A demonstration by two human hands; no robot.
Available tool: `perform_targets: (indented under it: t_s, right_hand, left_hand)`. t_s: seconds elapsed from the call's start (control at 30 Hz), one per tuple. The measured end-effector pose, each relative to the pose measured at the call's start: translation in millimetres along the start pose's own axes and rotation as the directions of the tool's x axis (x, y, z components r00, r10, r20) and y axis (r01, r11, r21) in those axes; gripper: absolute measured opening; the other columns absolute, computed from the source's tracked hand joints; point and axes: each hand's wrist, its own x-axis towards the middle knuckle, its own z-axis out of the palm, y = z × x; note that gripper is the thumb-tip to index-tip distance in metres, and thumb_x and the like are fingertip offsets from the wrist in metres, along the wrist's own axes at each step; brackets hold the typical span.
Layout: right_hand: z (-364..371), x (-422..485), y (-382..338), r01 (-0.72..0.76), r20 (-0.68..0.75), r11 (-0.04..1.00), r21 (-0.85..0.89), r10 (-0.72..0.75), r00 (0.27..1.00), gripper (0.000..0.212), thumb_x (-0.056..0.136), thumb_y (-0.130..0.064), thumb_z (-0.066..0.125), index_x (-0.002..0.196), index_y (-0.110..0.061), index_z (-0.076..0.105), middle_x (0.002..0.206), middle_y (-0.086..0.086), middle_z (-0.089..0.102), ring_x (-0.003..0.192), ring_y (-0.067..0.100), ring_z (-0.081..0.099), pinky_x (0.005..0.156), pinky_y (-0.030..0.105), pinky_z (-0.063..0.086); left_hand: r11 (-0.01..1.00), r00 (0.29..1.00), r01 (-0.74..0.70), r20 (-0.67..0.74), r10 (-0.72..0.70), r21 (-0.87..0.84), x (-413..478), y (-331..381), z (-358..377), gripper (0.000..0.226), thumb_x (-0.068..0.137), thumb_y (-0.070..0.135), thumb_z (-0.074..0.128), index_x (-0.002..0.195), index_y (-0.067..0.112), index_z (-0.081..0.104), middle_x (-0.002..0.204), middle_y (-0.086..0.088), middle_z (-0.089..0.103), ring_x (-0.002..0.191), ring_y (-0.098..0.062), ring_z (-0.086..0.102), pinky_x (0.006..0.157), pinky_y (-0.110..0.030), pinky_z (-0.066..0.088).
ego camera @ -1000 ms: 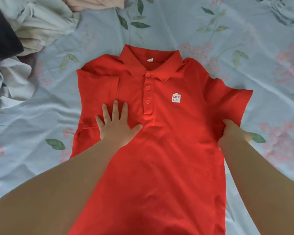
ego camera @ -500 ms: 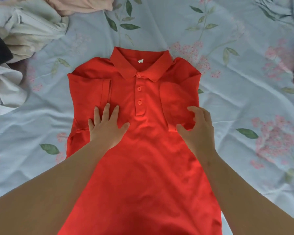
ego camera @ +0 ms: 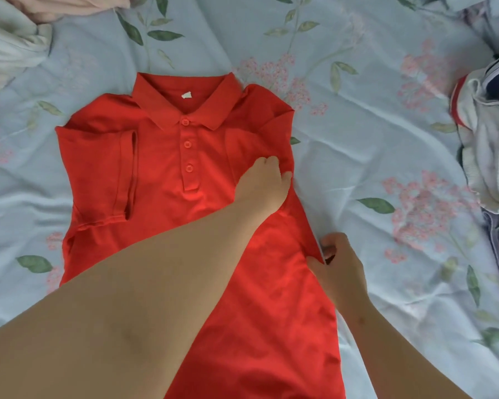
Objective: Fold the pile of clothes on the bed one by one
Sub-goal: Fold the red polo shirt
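Observation:
A red polo shirt [ego camera: 167,174] lies face up on the bed, collar away from me, with both short sleeves folded in over the chest. My left arm crosses over the shirt. My left hand [ego camera: 267,182] sits on the folded right sleeve at the shirt's right edge, its fingers curled into the fabric. My right hand [ego camera: 339,266] is lower down on that same edge and pinches the side seam between thumb and fingers. My forearms hide the shirt's lower part.
The light blue floral bedsheet [ego camera: 372,156] is wrinkled. Pale unfolded clothes [ego camera: 9,44] are heaped at the top left. Another heap of white, navy and red garments [ego camera: 490,156] lies at the right edge.
My left hand left the shirt's left chest and crossed over to its right edge. My right hand slid from the folded right sleeve down to the side seam. The view shifted right.

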Motion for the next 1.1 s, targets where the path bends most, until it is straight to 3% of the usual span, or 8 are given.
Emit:
perform_targets:
  t_s: [0.1, 0.23, 0.37, 0.5, 0.63, 0.8, 0.9, 1.1]
  right_hand:
    - [-2.3, -2.6, 5.6, 0.042, -0.018, 0.995, 0.091, -0.040, 0.999, 0.034, 0.074, -0.014, 0.068, 0.082, -0.040, 0.047, 0.073, -0.015, 0.058, 0.070, 0.005, 0.054, 0.068, 0.025, 0.040]
    - [-2.8, -9.8, -1.5, 0.023, 0.052, 0.943, 0.331, -0.043, 0.998, 0.035, 0.079, -0.008, 0.066, 0.083, -0.043, 0.059, 0.061, -0.013, 0.057, 0.057, 0.000, 0.051, 0.058, 0.009, 0.039]
    - [4.6, -26.0, -31.5, 0.042, 0.187, 0.880, 0.473, -0.147, 0.971, 0.035, 0.081, -0.004, 0.068, 0.092, -0.037, 0.065, 0.064, -0.012, 0.054, 0.059, 0.001, 0.048, 0.065, 0.014, 0.041]
    - [29.0, -51.1, -74.6, 0.102, 0.384, 0.877, 0.470, -0.307, 0.871, 0.049, 0.081, -0.011, 0.067, 0.097, -0.056, 0.056, 0.060, -0.016, 0.049, 0.058, -0.002, 0.045, 0.065, 0.011, 0.040]
    - [73.7, -73.7, -115.7, 0.138, 0.547, 0.888, 0.438, -0.385, 0.743, 0.053, 0.081, -0.018, 0.064, 0.115, -0.059, 0.053, 0.061, -0.015, 0.047, 0.058, -0.001, 0.045, 0.065, 0.011, 0.039]
    - [128.2, -96.5, -145.0, 0.179, 0.665, 0.913, 0.366, -0.391, 0.636, 0.053, 0.079, -0.027, 0.060, 0.118, -0.060, 0.043, 0.072, -0.019, 0.052, 0.063, -0.005, 0.051, 0.070, 0.014, 0.049]
    - [144.8, -103.4, -144.5, 0.241, 0.694, 0.941, 0.236, -0.337, 0.637, 0.041, 0.079, -0.027, 0.060, 0.113, -0.045, 0.048, 0.073, -0.018, 0.054, 0.066, -0.001, 0.052, 0.075, 0.027, 0.050]
    - [137.3, -102.4, -124.7, 0.523, 0.654, 0.844, -0.117, -0.331, 0.680, 0.021, 0.079, -0.037, 0.060, 0.097, -0.033, 0.051, 0.086, -0.018, 0.050, 0.091, 0.007, 0.056, 0.075, 0.026, 0.040]
  left_hand:
    - [0.988, 0.992, 0.124, -0.032, -0.121, 0.096, 10.5, 15.5, 14.9, 0.062, 0.086, 0.050, 0.058, 0.124, 0.005, 0.040, 0.125, -0.013, 0.045, 0.112, -0.033, 0.051, 0.080, -0.039, 0.040]
    - [0.979, 0.985, 0.156, -0.099, -0.144, 0.133, 18.9, 18.4, 20.0, 0.045, 0.091, 0.027, 0.057, 0.124, 0.004, 0.037, 0.127, -0.013, 0.043, 0.113, -0.033, 0.053, 0.073, -0.035, 0.036]
    - [0.941, 0.978, 0.159, -0.082, -0.191, -0.300, 16.1, 0.2, -2.9, 0.030, 0.090, 0.014, 0.051, 0.118, 0.006, 0.047, 0.116, -0.013, 0.057, 0.109, -0.032, 0.055, 0.081, -0.031, 0.038]
    - [0.556, 0.940, 0.213, 0.013, -0.340, -0.803, 2.9, -32.7, -44.7, 0.035, 0.084, -0.003, 0.040, 0.115, 0.004, 0.056, 0.077, -0.005, 0.055, 0.067, -0.020, 0.053, 0.055, -0.024, 0.042]
    - [0.348, 0.900, 0.137, -0.031, -0.435, -0.927, -19.4, -98.4, -95.5, 0.053, 0.077, -0.012, 0.029, 0.115, 0.011, 0.057, 0.072, 0.000, 0.056, 0.053, -0.008, 0.051, 0.045, -0.010, 0.040]
    - [0.401, 0.808, 0.104, -0.158, -0.568, -0.910, -38.6, -195.9, -139.0, 0.058, 0.069, -0.004, 0.034, 0.121, 0.014, 0.053, 0.081, 0.004, 0.056, 0.065, -0.009, 0.048, 0.057, -0.020, 0.039]
    - [0.430, 0.752, 0.215, -0.132, -0.646, -0.877, -42.8, -235.0, -138.6, 0.069, 0.076, -0.011, 0.028, 0.138, 0.018, 0.039, 0.084, 0.002, 0.053, 0.062, -0.012, 0.047, 0.056, -0.025, 0.038]
    - [0.584, 0.858, 0.035, -0.275, -0.433, -0.811, -44.0, -243.6, -130.4, 0.072, 0.074, -0.020, 0.025, 0.128, 0.027, 0.032, 0.106, -0.003, 0.051, 0.071, -0.007, 0.048, 0.049, -0.010, 0.040]
